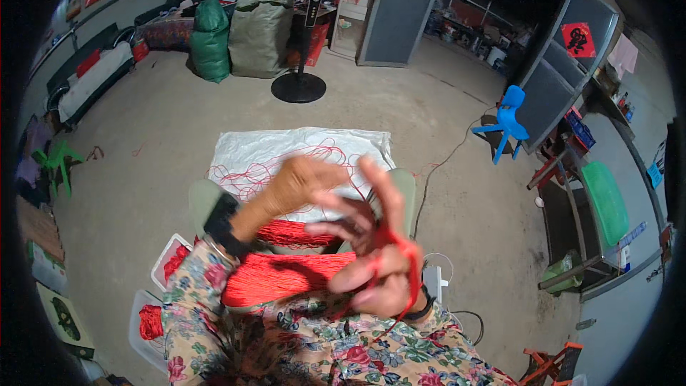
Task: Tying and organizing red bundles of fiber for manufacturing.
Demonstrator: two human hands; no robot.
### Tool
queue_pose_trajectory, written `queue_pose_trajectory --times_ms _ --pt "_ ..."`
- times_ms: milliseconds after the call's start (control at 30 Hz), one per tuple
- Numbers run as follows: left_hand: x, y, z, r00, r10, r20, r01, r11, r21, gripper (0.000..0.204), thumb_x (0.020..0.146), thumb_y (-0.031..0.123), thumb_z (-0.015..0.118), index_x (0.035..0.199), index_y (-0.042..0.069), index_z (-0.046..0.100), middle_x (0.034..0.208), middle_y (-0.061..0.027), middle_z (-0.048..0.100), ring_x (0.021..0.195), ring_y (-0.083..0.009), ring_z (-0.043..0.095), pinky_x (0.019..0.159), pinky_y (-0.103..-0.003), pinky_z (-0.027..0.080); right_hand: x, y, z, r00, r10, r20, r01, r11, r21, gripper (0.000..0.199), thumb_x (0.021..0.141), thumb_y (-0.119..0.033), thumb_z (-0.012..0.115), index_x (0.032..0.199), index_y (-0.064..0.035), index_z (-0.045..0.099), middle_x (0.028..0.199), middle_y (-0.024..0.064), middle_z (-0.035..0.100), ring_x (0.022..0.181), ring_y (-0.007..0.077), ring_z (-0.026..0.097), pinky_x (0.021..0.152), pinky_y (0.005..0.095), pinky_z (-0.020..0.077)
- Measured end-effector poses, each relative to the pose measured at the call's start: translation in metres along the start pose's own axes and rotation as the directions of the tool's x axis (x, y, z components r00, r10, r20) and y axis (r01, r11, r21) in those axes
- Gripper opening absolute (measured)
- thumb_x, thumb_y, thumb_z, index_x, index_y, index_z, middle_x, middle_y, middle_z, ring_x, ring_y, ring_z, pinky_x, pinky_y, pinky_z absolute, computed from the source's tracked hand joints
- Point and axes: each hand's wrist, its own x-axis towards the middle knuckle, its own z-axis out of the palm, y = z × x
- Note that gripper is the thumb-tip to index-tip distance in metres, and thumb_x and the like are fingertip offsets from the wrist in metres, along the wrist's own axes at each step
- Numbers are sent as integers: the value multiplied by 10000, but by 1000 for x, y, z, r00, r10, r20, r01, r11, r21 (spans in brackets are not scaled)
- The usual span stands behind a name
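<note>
Red cord (413, 271) is looped around the fingers and palm of my right hand (375, 264), whose fingers are partly bent and blurred by motion. My left hand (304, 184), with a black band on its wrist, reaches across just left of the right fingers. Its fingertips are pinched together where a thin red strand runs down. Beneath both hands, a thick bundle of red cord (286, 275) lies across my lap. A second red bundle (293, 234) sits just beyond it. Loose strands trail over a white sheet (236, 144) on the floor ahead.
At my left stand two white bins (143, 343) holding red cord. Ahead are a black fan (299, 88), a green sack (209, 43) and a large beige sack (259, 36). A blue chair (509, 118) stands right, near a dark cable (444, 161) on the floor.
</note>
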Motion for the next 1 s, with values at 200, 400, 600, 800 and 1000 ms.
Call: queue_pose_trajectory --times_ms 200,400,600,800,1000 --pt "-33 93 76 744 -4 669 -175 964 201 117 830 158 587 832 47 551 722 -74 566 722 -253 604 628 -416 472 53 54 -73 939 -321 -124 52 488 -871 196 720 -98 717 905 -31 712 1483 215 292 1338 397 378 1030 499 380" --pt "17 140 -32 951 148 273 -295 705 645 208 664 99 700 862 111 637 671 -56 560 608 -254 589 525 -395 463 -1 67 -41 993 -88 79 114 557 -823 179 643 -70 717 799 -31 641 1446 266 345 1333 451 347 1070 540 309" --pt "46 80 -58 994 -40 -101 60 977 204 124 827 116 691 884 7 711 801 -106 699 716 -179 667 637 -291 508 -8 9 -1 992 -122 9 108 836 -537 80 690 -20 692 765 -8 666 1465 286 282 1328 443 386 1059 508 378" --pt "-42 10 62 920 55 388 -119 983 142 150 867 212 606 963 104 648 849 -157 654 757 -295 646 643 -397 500 35 7 -21 943 -13 -334 -25 994 -110 90 759 -90 723 820 -48 671 1560 168 123 1373 391 330 1043 576 374" --pt "-25 126 36 842 100 530 -300 904 305 108 799 147 592 793 59 530 682 -121 559 653 -298 615 557 -440 468 26 82 -73 975 -217 50 115 300 -947 151 698 -36 712 834 -16 649 1429 270 353 1285 438 410 1025 484 370"
